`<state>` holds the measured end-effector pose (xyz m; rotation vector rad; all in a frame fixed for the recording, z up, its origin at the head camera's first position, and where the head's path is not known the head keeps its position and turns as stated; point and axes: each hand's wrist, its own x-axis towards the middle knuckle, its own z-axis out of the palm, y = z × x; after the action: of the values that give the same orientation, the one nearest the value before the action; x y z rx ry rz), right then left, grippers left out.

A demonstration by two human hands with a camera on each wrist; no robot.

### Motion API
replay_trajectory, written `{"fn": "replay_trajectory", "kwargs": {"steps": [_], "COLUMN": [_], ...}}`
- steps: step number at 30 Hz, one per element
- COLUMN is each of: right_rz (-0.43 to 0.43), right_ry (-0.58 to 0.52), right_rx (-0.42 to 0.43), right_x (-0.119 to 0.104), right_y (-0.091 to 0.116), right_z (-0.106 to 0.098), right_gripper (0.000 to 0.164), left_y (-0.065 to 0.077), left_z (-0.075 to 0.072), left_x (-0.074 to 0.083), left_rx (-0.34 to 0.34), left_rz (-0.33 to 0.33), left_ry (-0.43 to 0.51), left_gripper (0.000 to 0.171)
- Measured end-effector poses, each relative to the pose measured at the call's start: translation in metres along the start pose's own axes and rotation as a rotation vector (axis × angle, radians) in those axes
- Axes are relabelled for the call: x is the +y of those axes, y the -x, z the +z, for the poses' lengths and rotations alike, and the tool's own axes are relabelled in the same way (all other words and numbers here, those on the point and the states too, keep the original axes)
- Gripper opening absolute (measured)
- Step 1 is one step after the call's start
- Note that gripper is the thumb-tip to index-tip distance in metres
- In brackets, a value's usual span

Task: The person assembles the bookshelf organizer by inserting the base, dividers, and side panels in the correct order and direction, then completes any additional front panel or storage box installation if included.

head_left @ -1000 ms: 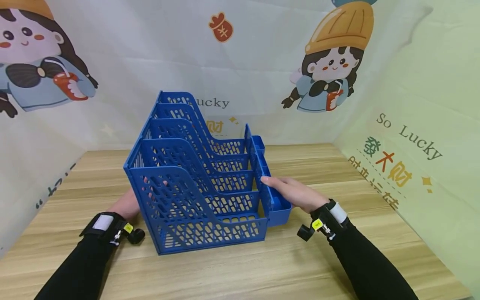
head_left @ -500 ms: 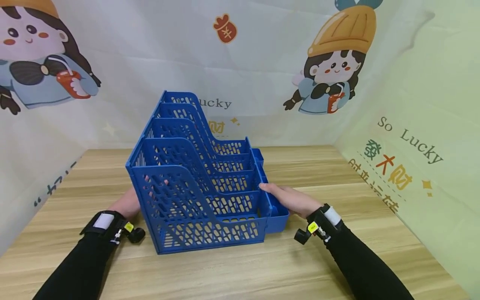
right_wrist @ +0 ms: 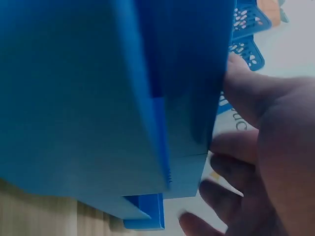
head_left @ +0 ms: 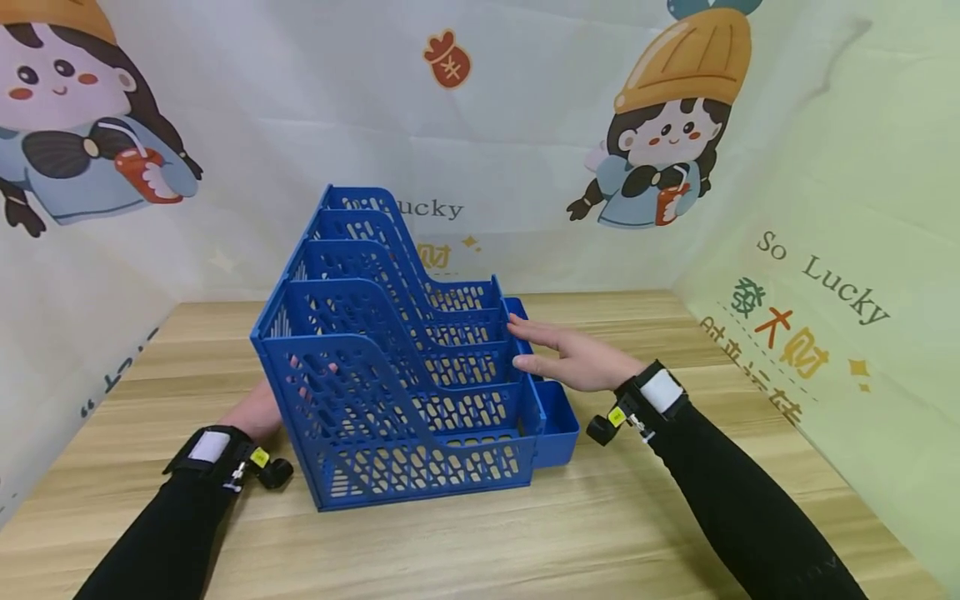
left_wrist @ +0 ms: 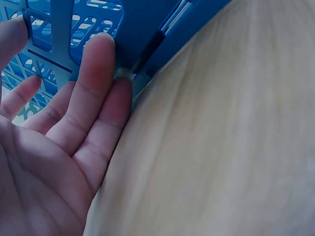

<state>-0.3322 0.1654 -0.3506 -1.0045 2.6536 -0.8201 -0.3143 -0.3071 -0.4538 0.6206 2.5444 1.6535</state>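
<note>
A blue magazine file rack with several slotted dividers stands upright on the table. At its right end is a low front panel carrying small blue bins. My right hand is beside that panel, fingers straight, fingertips right at its top edge. The right wrist view shows the thumb and spread fingers along the panel's rim. My left hand lies behind the rack's tall left side, partly hidden. In the left wrist view its extended fingers rest against the slotted blue plastic, low near the tabletop.
The wooden table runs to a pale printed cloth hanging at the back and sides. A small camera is strapped to the left wrist, another camera to the right.
The front panel has dropped and come in against the divider ends. My right hand has left the near bin and slid farther back, its fingers straightened. My left hand stays put.
</note>
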Motion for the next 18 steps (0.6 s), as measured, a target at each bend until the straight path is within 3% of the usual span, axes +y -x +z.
{"fn": "replay_trajectory", "kwargs": {"steps": [6, 10, 18], "right_rz": [0.033, 0.041, 0.052], "right_ry": [0.001, 0.020, 0.021], "right_rx": [-0.024, -0.045, -0.036], "right_x": [-0.005, -0.010, -0.005], "right_y": [-0.006, -0.009, -0.011], "right_z": [-0.005, -0.003, 0.006], "right_gripper": [0.072, 0.072, 0.072], "left_y": [-0.003, -0.004, 0.003], "left_z": [-0.004, -0.008, -0.013], "left_x": [0.001, 0.001, 0.010], "left_rx": [-0.003, -0.008, 0.016], "left_rz": [-0.011, 0.015, -0.046], "left_ry": [0.019, 0.037, -0.023], "left_gripper": [0.059, 0.055, 0.061]}}
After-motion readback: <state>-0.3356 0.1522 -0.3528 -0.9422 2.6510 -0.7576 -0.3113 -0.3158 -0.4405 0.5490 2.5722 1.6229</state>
